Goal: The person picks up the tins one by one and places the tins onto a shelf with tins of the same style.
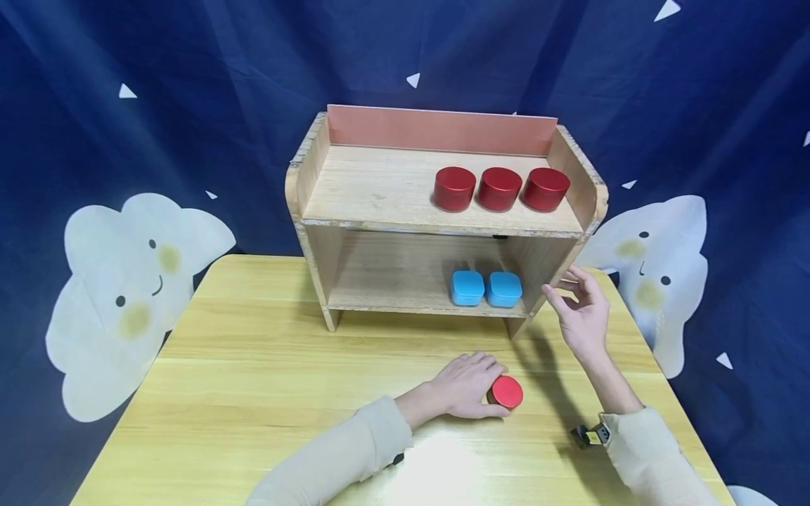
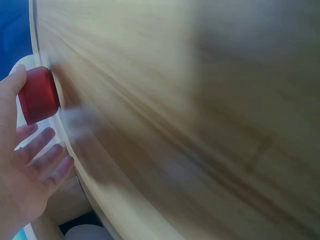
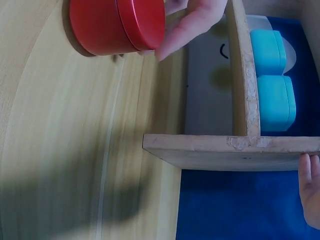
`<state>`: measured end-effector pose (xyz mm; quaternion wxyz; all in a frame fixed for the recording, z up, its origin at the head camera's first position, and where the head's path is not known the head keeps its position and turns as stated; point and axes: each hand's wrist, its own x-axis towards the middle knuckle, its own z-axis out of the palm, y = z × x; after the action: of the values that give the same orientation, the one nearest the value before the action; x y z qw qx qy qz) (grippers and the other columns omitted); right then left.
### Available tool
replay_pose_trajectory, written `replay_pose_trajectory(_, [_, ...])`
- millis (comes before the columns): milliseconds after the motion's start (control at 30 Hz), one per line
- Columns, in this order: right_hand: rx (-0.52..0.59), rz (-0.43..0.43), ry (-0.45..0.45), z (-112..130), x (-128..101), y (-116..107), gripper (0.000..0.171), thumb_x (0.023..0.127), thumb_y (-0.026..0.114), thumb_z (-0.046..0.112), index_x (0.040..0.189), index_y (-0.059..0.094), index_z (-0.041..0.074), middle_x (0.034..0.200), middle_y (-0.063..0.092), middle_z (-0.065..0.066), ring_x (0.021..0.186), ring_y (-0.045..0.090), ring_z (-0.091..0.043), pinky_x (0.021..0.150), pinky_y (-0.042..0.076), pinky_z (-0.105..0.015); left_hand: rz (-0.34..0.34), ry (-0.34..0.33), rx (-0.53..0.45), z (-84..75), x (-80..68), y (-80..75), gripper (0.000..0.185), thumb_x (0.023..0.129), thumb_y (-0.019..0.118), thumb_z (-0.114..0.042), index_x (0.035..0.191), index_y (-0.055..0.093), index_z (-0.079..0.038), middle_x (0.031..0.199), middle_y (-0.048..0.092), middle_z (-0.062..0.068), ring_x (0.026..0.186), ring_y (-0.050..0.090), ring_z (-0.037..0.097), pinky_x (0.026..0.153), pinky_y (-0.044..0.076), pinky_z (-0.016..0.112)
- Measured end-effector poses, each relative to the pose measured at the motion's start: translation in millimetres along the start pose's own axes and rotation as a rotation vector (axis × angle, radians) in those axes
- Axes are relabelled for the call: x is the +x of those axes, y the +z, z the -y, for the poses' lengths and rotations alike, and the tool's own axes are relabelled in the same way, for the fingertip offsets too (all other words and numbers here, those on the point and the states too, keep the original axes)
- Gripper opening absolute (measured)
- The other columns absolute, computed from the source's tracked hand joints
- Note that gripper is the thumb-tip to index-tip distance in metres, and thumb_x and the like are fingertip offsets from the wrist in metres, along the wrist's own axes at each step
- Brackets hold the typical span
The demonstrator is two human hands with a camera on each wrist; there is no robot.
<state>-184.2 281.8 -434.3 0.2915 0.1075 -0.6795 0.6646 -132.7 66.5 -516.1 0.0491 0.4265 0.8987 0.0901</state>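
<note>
On the table a round red tin [image 1: 507, 391] stands upright in front of the shelf. My left hand [image 1: 470, 386] lies around it, thumb on the near side and fingers on the far side. In the left wrist view the thumb [image 2: 17, 77] touches the red tin [image 2: 39, 96]. The right wrist view shows fingertips [image 3: 172, 42] against its lid. Beside the right side panel of the wooden shelf [image 1: 420, 226] is my right hand [image 1: 582, 313], fingers fairly straight. Its fingertips [image 3: 305, 167] touch that panel in the right wrist view.
Three dark red tins, one of them the middle tin [image 1: 500, 188], stand in a row on the upper shelf, toward the right. Two blue square boxes [image 1: 467, 288] sit side by side below. A dark blue curtain [image 1: 253, 70] hangs behind the table [image 1: 253, 393].
</note>
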Motion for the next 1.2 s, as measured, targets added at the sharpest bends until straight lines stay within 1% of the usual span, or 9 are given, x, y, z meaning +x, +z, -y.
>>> replay_pose_trajectory(267, [0.005,-0.002,-0.001,0.0,-0.6,0.9,0.047,0.086,0.068,-0.023,0.13,0.067,-0.007,0.109,0.075,0.011,0.091,0.072,0.001,0.074,0.058,-0.01,-0.003,-0.004,-0.009,-1.1,0.0,0.3,0.064,0.096,0.06,-0.07,0.14,0.06,-0.024,0.135,0.063,-0.006,0.127,0.058,0.012,0.109,0.052,0.032])
replay_pose_trajectory(500, [0.013,0.005,-0.014,-0.4,-0.3,1.1,0.047,0.086,0.068,-0.023,0.13,0.066,-0.008,0.109,0.075,0.01,0.09,0.072,0.0,0.074,0.058,-0.011,-0.005,-0.015,-0.018,0.7,-0.1,2.5,0.065,0.095,0.06,-0.071,0.139,0.061,-0.024,0.135,0.065,-0.006,0.126,0.06,0.013,0.109,0.052,0.034])
replay_pose_trajectory(733, [0.013,0.005,-0.008,-0.9,-0.7,1.2,0.047,0.086,0.068,-0.023,0.13,0.066,-0.008,0.109,0.075,0.01,0.09,0.072,0.001,0.073,0.058,-0.011,-0.003,-0.016,-0.012,1.2,-0.5,2.6,0.066,0.094,0.06,-0.073,0.139,0.06,-0.025,0.135,0.065,-0.006,0.127,0.06,0.014,0.108,0.052,0.035])
replay_pose_trajectory(1033, [0.011,0.001,-0.009,-0.6,-0.4,1.6,0.047,0.086,0.068,-0.024,0.129,0.067,-0.008,0.108,0.075,0.011,0.09,0.072,0.0,0.073,0.058,-0.011,-0.019,-0.003,-0.005,1.8,-2.8,2.3,0.064,0.093,0.06,-0.074,0.135,0.062,-0.026,0.131,0.065,-0.008,0.121,0.058,0.01,0.102,0.052,0.03])
replay_pose_trajectory(1200, [0.028,-0.002,-0.014,-0.6,0.1,1.4,0.047,0.086,0.067,-0.024,0.129,0.068,-0.006,0.109,0.075,0.01,0.09,0.072,0.0,0.072,0.058,-0.01,-0.037,-0.004,-0.007,5.3,-7.5,0.9,0.065,0.092,0.061,-0.075,0.136,0.063,-0.027,0.134,0.065,-0.008,0.127,0.058,0.011,0.107,0.051,0.031])
